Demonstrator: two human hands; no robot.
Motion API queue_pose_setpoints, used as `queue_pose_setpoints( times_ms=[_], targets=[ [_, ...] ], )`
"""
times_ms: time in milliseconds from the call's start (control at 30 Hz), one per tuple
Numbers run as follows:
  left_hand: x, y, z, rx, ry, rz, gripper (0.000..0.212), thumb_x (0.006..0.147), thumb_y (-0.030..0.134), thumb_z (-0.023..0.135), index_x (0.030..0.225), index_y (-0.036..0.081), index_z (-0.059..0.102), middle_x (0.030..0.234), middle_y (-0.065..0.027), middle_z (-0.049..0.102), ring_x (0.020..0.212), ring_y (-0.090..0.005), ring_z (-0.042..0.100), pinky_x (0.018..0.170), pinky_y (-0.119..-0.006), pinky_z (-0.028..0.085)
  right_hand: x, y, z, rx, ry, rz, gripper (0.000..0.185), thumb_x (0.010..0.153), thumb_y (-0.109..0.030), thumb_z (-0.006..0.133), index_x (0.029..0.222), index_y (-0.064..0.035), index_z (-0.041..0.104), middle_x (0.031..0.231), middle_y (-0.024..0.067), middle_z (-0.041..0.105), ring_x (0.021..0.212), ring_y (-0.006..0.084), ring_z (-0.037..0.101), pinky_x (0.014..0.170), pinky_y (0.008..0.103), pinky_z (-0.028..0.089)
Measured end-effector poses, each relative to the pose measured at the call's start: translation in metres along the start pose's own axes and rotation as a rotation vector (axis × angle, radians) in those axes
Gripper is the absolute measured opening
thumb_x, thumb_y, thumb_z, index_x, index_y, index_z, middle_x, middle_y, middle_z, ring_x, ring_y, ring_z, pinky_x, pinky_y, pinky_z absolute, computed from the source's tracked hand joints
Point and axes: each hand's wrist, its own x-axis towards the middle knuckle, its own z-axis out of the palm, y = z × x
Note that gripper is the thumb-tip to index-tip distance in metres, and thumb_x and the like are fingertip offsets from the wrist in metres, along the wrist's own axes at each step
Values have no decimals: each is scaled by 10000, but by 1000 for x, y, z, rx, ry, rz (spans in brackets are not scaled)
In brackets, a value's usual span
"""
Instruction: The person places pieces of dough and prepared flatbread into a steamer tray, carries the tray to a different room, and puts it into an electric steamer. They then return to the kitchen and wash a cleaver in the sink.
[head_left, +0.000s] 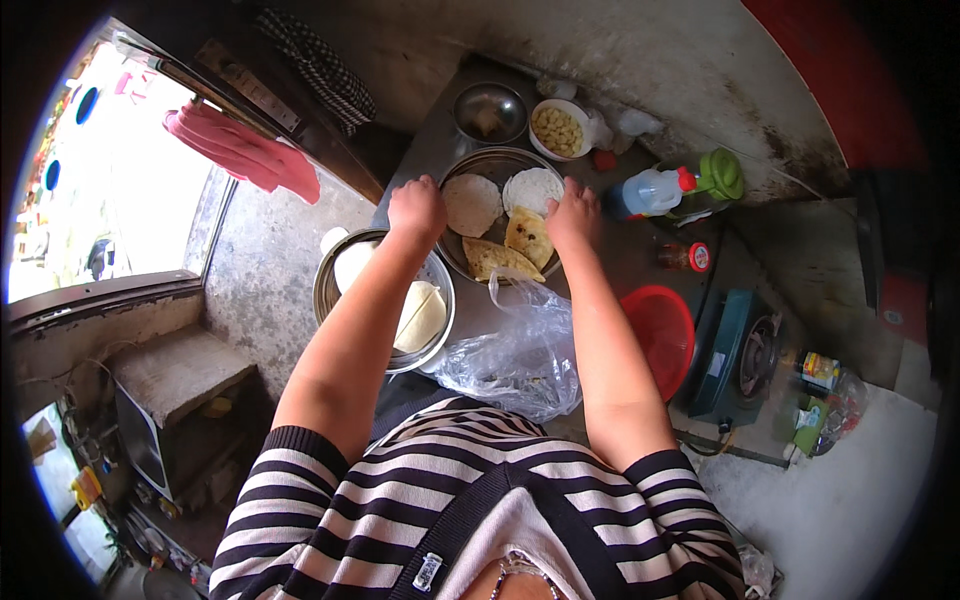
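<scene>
My left hand (418, 206) and my right hand (574, 216) are on opposite sides of a round metal tray (448, 246), fingers curled at its rim. Inside lie a round browned flatbread (473, 205), a paler round flatbread (533, 190) and two folded or cut golden pieces (528, 235) (499, 259). Under my left forearm, a metal basin (327, 298) holds pale dough pieces (421, 318), one marked by a line. A crumpled clear plastic bag (517, 352) lies between my forearms, close to my body.
Behind the tray are a steel bowl (490, 112) and a white bowl (556, 129) of pale yellow chunks. To the right stand a blue jug (652, 193), a red-lidded jar (682, 256), a red plastic basin (660, 337) and a portable gas stove (739, 356). A pink cloth (244, 152) hangs at left.
</scene>
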Motion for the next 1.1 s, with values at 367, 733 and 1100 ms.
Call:
queue_pose_setpoints(
  times_ms=[367, 733, 1100],
  targets=[
    [-14, 1, -44, -148, 86, 212, 260, 916, 232, 462, 981, 23, 601, 961, -226, 641, 898, -421, 614, 793, -495, 494, -8, 18, -59, 394, 162, -57, 236, 901, -189, 575, 1097, -63, 616, 1016, 188, 608, 990, 397, 554, 848, 457, 453],
    [-115, -18, -127, -399, 299, 266, 255, 878, 215, 571, 1019, 11, 628, 948, -208, 627, 868, -401, 617, 764, -455, 502, -61, -4, -119, 619, 221, -141, 259, 936, -205, 577, 1100, -14, 640, 998, 167, 642, 925, 325, 620, 796, 373, 489],
    [-164, -11, -100, -465, 185, 172, 286, 831, 273, 614, 946, 13, 647, 866, -207, 649, 829, -386, 629, 737, -437, 496, -119, 37, -126, 656, 265, -202, 247, 938, -203, 557, 1080, -17, 635, 984, 177, 627, 913, 369, 606, 771, 398, 489]
  ],
)
